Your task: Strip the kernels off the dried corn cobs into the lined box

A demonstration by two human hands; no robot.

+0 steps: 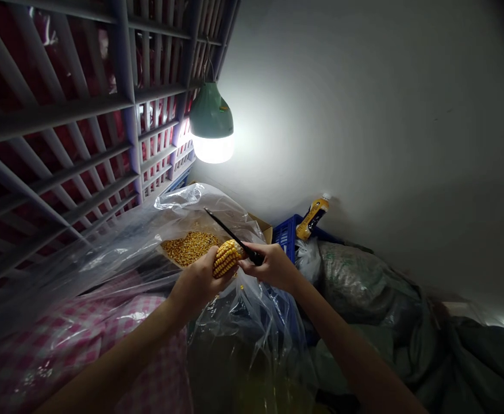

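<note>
My left hand [197,283] is wrapped round a yellow corn cob [226,257], holding it over a cardboard box lined with clear plastic [183,198]. My right hand [271,265] grips the handle of a thin dark knife [228,232]; its blade slants up to the left and rests against the cob's top. Loose yellow kernels [190,246] lie heaped inside the lined box just behind the cob.
A green hanging lamp [211,123] glows above the box. Stacked slatted crates [70,126] fill the left. A pink checked cloth under plastic [83,328] lies at lower left. A blue crate [287,233], a yellow bottle [313,216] and dark sacks [364,276] sit to the right.
</note>
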